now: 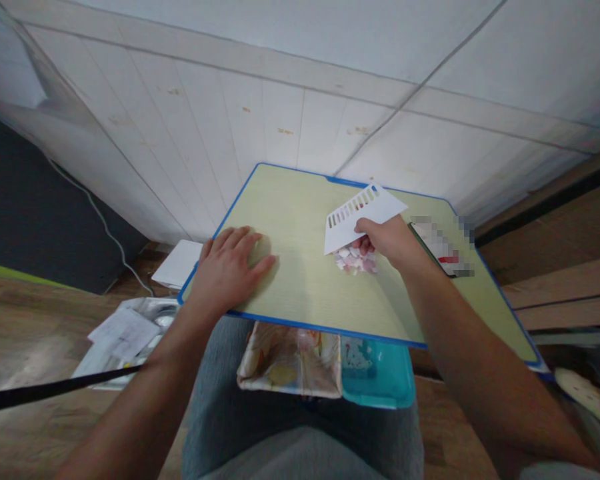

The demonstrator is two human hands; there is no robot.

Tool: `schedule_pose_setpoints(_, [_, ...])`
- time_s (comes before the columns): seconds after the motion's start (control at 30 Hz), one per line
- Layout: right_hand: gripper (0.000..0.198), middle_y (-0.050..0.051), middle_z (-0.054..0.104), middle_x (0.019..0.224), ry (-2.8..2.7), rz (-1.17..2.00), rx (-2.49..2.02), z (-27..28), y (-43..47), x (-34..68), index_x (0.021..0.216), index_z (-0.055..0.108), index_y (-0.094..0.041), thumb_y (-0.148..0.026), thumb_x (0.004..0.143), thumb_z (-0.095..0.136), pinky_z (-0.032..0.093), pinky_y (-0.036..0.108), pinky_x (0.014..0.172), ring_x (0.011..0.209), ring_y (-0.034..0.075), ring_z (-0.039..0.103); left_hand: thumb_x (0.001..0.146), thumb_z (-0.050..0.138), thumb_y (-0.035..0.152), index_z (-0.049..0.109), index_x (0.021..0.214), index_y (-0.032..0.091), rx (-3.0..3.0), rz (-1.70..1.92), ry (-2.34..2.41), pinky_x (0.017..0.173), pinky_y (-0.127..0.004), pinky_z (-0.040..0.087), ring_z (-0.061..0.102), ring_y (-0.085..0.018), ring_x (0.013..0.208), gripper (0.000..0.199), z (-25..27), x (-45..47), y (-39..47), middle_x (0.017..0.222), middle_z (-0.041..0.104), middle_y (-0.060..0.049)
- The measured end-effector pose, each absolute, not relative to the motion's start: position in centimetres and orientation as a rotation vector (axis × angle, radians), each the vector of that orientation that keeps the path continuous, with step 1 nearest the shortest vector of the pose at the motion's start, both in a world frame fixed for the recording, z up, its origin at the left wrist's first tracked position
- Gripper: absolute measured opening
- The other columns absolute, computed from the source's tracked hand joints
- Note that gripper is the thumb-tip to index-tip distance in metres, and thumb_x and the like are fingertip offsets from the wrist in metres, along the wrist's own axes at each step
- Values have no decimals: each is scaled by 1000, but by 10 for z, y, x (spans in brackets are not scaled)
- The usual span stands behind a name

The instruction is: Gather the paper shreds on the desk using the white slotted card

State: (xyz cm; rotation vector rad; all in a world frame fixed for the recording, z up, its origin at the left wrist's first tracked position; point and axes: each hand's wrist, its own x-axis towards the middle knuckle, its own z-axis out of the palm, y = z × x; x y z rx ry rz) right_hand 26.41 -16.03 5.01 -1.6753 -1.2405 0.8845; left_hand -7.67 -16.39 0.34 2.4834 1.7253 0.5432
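My right hand (375, 237) grips a white card (347, 233) with a row of slots cut along its far side. The card is tilted above the table. Under it and by my fingers lies a small pile of white and pink paper scraps (355, 260), partly hidden by card and hand. My left hand (233, 263) rests flat with fingers spread on the left side of the pale yellow table (290, 220), which has a blue rim. It holds nothing.
A phone (435, 247), partly blurred out, lies right of my right forearm. On my lap, below the table's front edge, sit a patterned box (290, 380) and a turquoise container (385, 373). Papers (125, 333) lie on a tray at left. A white wall (205, 120) stands behind the table.
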Motion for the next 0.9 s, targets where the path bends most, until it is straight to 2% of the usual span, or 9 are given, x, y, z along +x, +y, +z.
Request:
schedule_pose_setpoints(0.13, [7, 9, 71, 60, -1199, 885, -1720, 50, -175, 280, 72, 67, -24, -28, 71, 74, 48, 34, 46, 46, 21, 58, 114, 66, 58, 77, 159, 27, 2482, 541, 1715, 144, -63, 43, 58, -42, 172, 55, 4, -77, -163, 179, 70, -14])
schedule_pose_setpoints(0.3, [10, 7, 68, 54, -1148, 840, -1706, 62, -183, 285, 68, 65, -26, -29, 64, 73, 46, 32, 43, 43, 19, 55, 113, 68, 57, 77, 159, 30, 2476, 564, 1700, 145, -64, 43, 58, -41, 172, 55, 2, -79, -161, 181, 69, -11])
schedule_pose_setpoints(0.4, [13, 6, 69, 56, -1088, 780, -1602, 71, -192, 289, 72, 67, -25, -32, 63, 74, 50, 33, 44, 45, 20, 58, 113, 66, 57, 77, 158, 30, 2483, 569, 1686, 144, -64, 43, 57, -41, 173, 54, 1, -81, -158, 180, 70, -11])
schedule_pose_setpoints(0.53, [24, 7, 77, 67, -972, 687, -1482, 64, -225, 300, 85, 74, -23, -38, 68, 81, 60, 36, 51, 51, 22, 68, 112, 65, 59, 78, 157, 31, 2500, 580, 1669, 143, -66, 45, 58, -43, 171, 54, -1, -83, -156, 178, 71, -11])
schedule_pose_setpoints(0.7, [33, 9, 85, 80, -847, 576, -1496, 29, -283, 308, 95, 77, -23, -46, 76, 92, 68, 40, 59, 62, 28, 80, 112, 63, 61, 78, 157, 33, 2525, 596, 1653, 141, -65, 46, 61, -43, 169, 55, -2, -85, -154, 176, 73, -12])
schedule_pose_setpoints(0.8, [36, 9, 88, 84, -847, 547, -1546, 13, -308, 303, 93, 79, -24, -55, 84, 95, 72, 43, 65, 68, 30, 83, 111, 64, 62, 77, 156, 34, 2527, 614, 1655, 142, -63, 46, 61, -41, 169, 54, -3, -85, -154, 174, 74, -10])
schedule_pose_setpoints(0.9, [36, 10, 88, 84, -952, 505, -1626, 9, -318, 291, 89, 83, -25, -59, 91, 94, 76, 50, 79, 74, 32, 85, 112, 61, 63, 77, 155, 33, 2523, 600, 1669, 142, -64, 45, 60, -41, 169, 55, -2, -84, -155, 175, 73, -11])
